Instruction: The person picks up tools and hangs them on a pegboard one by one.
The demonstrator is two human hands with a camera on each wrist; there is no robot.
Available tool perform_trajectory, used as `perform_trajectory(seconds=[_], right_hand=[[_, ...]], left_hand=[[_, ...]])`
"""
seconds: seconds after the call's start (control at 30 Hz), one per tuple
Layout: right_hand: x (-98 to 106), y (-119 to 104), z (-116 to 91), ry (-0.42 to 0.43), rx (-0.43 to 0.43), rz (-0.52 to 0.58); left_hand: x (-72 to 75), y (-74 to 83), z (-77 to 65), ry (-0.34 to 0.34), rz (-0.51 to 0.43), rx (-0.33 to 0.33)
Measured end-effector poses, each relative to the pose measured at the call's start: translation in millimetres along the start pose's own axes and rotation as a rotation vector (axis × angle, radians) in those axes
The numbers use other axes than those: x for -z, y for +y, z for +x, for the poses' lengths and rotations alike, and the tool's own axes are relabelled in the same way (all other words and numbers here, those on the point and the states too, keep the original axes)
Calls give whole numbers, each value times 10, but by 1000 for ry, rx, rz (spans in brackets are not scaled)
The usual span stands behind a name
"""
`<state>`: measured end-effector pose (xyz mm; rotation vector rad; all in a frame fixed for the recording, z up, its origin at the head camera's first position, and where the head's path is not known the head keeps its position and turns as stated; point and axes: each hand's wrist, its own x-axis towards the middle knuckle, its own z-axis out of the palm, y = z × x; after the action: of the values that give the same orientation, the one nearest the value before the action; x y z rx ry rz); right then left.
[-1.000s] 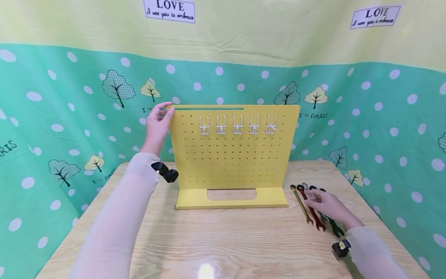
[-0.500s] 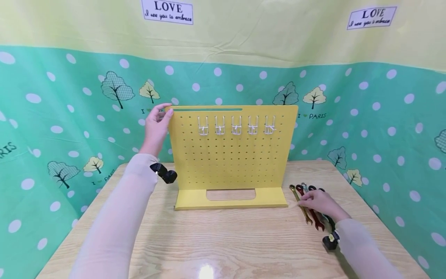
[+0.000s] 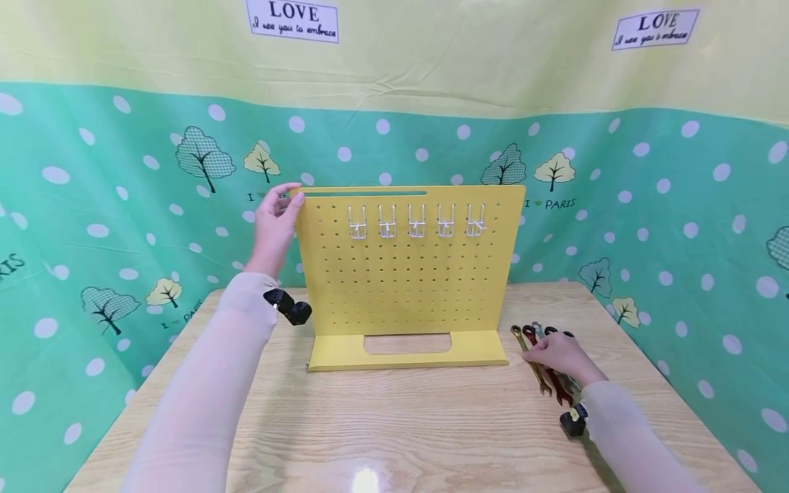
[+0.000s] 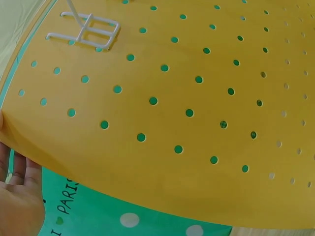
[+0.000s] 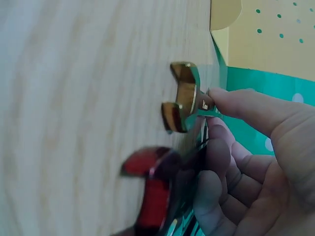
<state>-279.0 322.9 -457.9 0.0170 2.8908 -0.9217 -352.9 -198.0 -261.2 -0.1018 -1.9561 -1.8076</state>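
A yellow pegboard (image 3: 407, 281) stands upright on its flat base. My left hand (image 3: 273, 229) grips its upper left corner, thumb in front and fingers behind; in the left wrist view the fingers (image 4: 33, 174) lie behind the panel edge. Several white wire hooks (image 3: 416, 222) hang in a row near the top. On the right, my right hand (image 3: 567, 356) pinches the shaft of a gold wrench (image 5: 187, 96) between thumb and fingers. Right beside it lies a red wrench (image 5: 156, 196). My hand partly covers the other wrenches, one of them silver (image 3: 537, 329).
The wooden table (image 3: 394, 431) carries the board and wrenches. Behind it hangs a green and yellow curtain (image 3: 382, 144) with dots and trees. A cutout (image 3: 407, 344) opens in the pegboard's base. Each wrist wears a small black camera (image 3: 288, 307).
My right hand has moved left across the wrenches, from above the red one to the gold one, and its fingers have closed on it. The left hand keeps its hold on the pegboard.
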Motion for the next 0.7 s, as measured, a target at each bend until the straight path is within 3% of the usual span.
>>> perform_trajectory(seconds=[0.3,0.7], right_hand=[[-31,33,60,1,-71,20],[40,-3,-36,0,-23,43]], left_hand=[[3,-8,-1,-2,0,1],[0,-11,-1,6,-16,0]])
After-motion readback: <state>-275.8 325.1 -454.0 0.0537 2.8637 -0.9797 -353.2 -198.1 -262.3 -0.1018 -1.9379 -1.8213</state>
